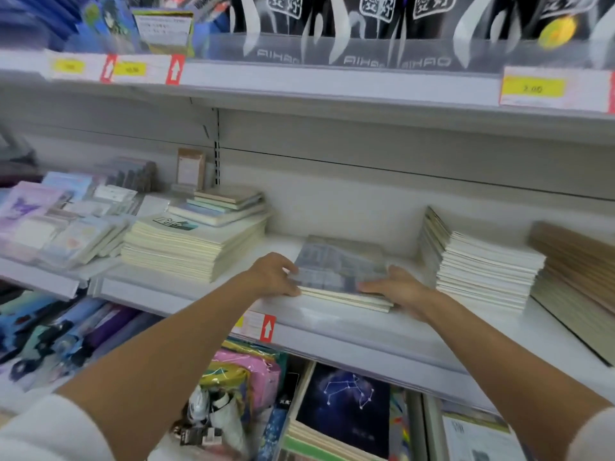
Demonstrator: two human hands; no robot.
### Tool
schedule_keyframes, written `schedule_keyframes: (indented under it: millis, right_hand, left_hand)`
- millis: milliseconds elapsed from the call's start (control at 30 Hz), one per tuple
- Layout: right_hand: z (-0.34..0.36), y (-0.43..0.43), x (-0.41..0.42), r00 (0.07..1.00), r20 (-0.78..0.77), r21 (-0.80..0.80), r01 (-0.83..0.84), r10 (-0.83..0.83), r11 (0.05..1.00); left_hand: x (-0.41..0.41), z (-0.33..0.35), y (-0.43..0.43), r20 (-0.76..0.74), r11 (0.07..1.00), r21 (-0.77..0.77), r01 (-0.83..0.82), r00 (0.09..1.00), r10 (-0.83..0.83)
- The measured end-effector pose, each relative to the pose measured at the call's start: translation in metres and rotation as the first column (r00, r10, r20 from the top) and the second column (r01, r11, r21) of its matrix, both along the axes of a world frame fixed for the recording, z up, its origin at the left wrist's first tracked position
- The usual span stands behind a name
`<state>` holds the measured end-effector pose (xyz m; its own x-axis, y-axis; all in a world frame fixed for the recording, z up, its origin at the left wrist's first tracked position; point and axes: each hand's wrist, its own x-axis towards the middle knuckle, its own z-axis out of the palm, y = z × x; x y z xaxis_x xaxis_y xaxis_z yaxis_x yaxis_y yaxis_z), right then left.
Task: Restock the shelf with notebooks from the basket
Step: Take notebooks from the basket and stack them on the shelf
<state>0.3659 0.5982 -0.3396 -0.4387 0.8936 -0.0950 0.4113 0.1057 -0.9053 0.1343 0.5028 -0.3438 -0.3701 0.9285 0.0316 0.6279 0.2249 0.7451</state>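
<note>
A small stack of notebooks (339, 271) with a grey-blue cover lies flat on the white middle shelf (332, 321), in the gap between two taller piles. My left hand (273, 276) grips the stack's near left corner, thumb on the cover and fingers curled at its edge. My right hand (396, 289) holds the near right corner, thumb lying across the cover and fingers under or beside the edge. The basket is out of sight.
A tall cream notebook pile (189, 244) stands left of the gap, a white pile (479, 271) and a brown pile (575, 271) to the right. The upper shelf (332, 94) hangs above. Below lie a constellation notebook (346, 404) and pouches (246, 371).
</note>
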Motion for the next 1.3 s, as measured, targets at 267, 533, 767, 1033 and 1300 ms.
schedule_keyframes:
  millis: [267,533,767,1033,1300]
  right_hand:
    - [-0.011,0.002,0.02,0.98,0.176,0.121,-0.115,0.092,0.986]
    - [-0.013,0.007,0.018,0.974,0.206,0.135,-0.12,0.091,0.983]
    - [0.004,-0.033,-0.011,0.893,0.437,0.522,-0.156,-0.106,0.839]
    - [-0.02,-0.171,-0.086,0.962,0.21,0.708,-0.271,0.172,0.652]
    - [-0.124,-0.307,-0.149,0.83,0.336,0.43,-0.555,0.445,0.712]
  left_hand:
    - [-0.008,-0.012,0.005,0.005,0.972,0.184,-0.15,0.988,0.151]
    - [-0.016,-0.018,0.012,0.008,0.986,0.16,-0.051,0.999,0.05]
    - [-0.009,-0.001,-0.025,-0.089,0.926,0.348,-0.144,0.979,0.185]
    - [-0.041,-0.034,-0.167,0.103,0.924,0.194,-0.328,0.944,0.314]
    - [-0.076,-0.142,-0.35,0.267,0.846,-0.129,-0.517,0.804,0.531]
